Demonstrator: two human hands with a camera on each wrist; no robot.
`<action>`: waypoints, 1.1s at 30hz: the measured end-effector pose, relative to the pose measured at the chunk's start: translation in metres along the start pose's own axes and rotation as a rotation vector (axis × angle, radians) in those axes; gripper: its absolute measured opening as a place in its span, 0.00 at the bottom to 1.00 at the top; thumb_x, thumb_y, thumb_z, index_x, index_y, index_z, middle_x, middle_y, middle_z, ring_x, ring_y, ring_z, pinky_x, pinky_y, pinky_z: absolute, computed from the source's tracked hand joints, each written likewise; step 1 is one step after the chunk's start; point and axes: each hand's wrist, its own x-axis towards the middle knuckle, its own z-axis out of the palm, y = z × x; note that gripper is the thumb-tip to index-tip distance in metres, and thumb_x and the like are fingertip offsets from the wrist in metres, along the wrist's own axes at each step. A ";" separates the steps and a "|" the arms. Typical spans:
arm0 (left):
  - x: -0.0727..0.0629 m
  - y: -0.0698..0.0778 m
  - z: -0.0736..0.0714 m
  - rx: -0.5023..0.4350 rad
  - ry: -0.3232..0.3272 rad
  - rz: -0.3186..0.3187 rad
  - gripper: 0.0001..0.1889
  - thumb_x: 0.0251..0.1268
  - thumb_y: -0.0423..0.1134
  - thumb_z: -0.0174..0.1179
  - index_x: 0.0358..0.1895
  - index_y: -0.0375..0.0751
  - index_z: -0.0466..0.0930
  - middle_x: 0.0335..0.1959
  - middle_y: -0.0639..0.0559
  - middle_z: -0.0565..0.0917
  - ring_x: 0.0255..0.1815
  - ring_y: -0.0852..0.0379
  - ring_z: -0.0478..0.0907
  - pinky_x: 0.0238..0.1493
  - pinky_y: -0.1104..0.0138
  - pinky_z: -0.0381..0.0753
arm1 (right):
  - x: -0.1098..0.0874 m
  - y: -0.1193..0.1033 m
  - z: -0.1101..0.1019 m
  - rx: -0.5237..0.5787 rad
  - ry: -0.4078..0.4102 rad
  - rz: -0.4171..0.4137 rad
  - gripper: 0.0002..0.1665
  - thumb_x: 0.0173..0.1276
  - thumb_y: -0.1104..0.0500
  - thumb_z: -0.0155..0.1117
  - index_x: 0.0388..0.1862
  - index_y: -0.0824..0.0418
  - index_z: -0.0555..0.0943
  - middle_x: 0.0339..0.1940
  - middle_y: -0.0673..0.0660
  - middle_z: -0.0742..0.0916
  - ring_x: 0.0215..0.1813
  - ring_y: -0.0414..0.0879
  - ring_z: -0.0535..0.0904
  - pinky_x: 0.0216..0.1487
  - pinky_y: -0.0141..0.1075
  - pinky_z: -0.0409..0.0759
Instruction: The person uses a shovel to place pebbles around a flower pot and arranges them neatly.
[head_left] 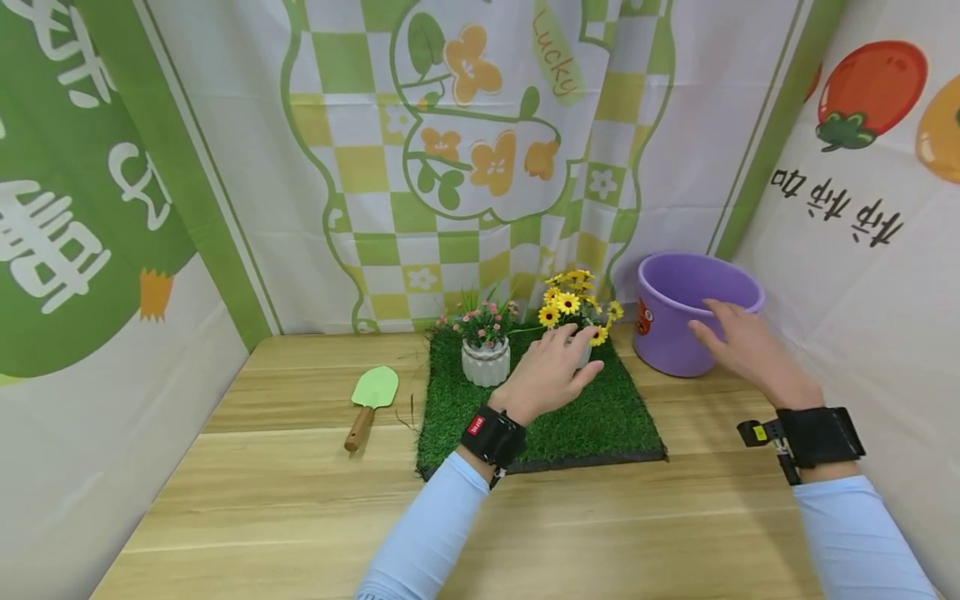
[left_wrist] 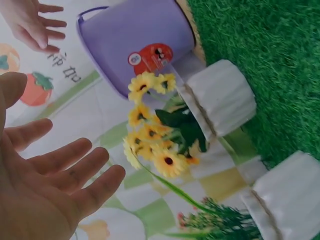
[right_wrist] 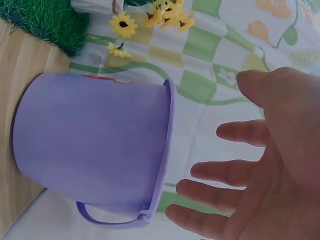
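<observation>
My left hand [head_left: 553,371] hovers over the grass mat with fingers spread, overlapping the pot of yellow flowers [head_left: 567,303] in the head view. In the left wrist view a gap shows between its fingertips and the yellow blooms [left_wrist: 167,160]; the white pot [left_wrist: 222,97] stands upright on the mat. My right hand [head_left: 753,350] is near the purple bucket [head_left: 675,337], its fingers extended and holding nothing. From the right wrist, those fingers [right_wrist: 220,172] are seen apart from the rim of the bucket [right_wrist: 95,135]. A second white pot [head_left: 486,364] with pink flowers stands to the left.
Green artificial grass [head_left: 525,433] covers part of the wooden table [head_left: 300,500]. Left of it lies a small trowel [head_left: 373,390] with a green blade and wooden handle. Printed cloth [head_left: 517,200] hangs behind and on both sides.
</observation>
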 end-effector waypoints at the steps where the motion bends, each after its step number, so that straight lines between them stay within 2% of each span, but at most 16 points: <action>1: 0.003 0.002 0.001 0.009 0.003 0.011 0.28 0.79 0.55 0.41 0.76 0.50 0.56 0.71 0.40 0.68 0.71 0.44 0.68 0.67 0.51 0.71 | 0.000 0.001 0.000 0.004 0.001 0.002 0.40 0.80 0.45 0.44 0.71 0.79 0.58 0.67 0.82 0.67 0.67 0.77 0.63 0.67 0.66 0.59; 7: 0.017 0.018 0.005 0.063 0.028 0.103 0.28 0.79 0.54 0.43 0.74 0.46 0.60 0.68 0.41 0.72 0.69 0.47 0.71 0.68 0.58 0.72 | 0.002 0.011 -0.002 0.045 -0.014 0.032 0.41 0.79 0.45 0.46 0.71 0.80 0.56 0.67 0.83 0.66 0.67 0.78 0.62 0.67 0.67 0.58; 11: 0.024 0.027 0.007 0.103 0.058 0.139 0.27 0.78 0.54 0.44 0.74 0.46 0.61 0.67 0.41 0.73 0.67 0.47 0.73 0.64 0.59 0.75 | 0.001 0.019 -0.007 0.089 -0.020 0.081 0.43 0.79 0.44 0.44 0.73 0.79 0.53 0.68 0.83 0.64 0.67 0.78 0.62 0.65 0.67 0.60; 16: 0.032 0.034 0.009 0.112 0.075 0.131 0.27 0.78 0.53 0.44 0.74 0.48 0.61 0.67 0.43 0.73 0.63 0.50 0.76 0.57 0.61 0.79 | -0.006 0.030 -0.015 0.083 0.053 0.168 0.43 0.78 0.42 0.42 0.74 0.77 0.54 0.67 0.83 0.66 0.64 0.79 0.64 0.60 0.69 0.63; 20: 0.037 0.042 0.012 0.126 0.083 0.133 0.28 0.78 0.54 0.45 0.74 0.48 0.60 0.64 0.45 0.74 0.60 0.51 0.78 0.55 0.62 0.80 | -0.011 0.037 -0.021 0.107 0.087 0.253 0.43 0.78 0.41 0.40 0.75 0.74 0.53 0.69 0.82 0.64 0.67 0.80 0.59 0.62 0.71 0.59; 26: 0.045 0.053 0.013 0.106 0.081 0.125 0.28 0.78 0.53 0.45 0.74 0.48 0.59 0.63 0.47 0.75 0.59 0.53 0.78 0.55 0.63 0.79 | -0.015 0.045 -0.027 0.121 0.091 0.330 0.45 0.77 0.39 0.36 0.76 0.73 0.49 0.68 0.83 0.64 0.65 0.81 0.61 0.60 0.71 0.62; 33: 0.050 0.049 0.011 0.010 0.071 0.074 0.28 0.78 0.52 0.44 0.76 0.47 0.56 0.67 0.45 0.73 0.63 0.51 0.76 0.61 0.62 0.76 | -0.020 0.058 -0.028 0.143 0.098 0.381 0.48 0.77 0.36 0.35 0.77 0.72 0.46 0.67 0.84 0.64 0.62 0.81 0.63 0.57 0.71 0.65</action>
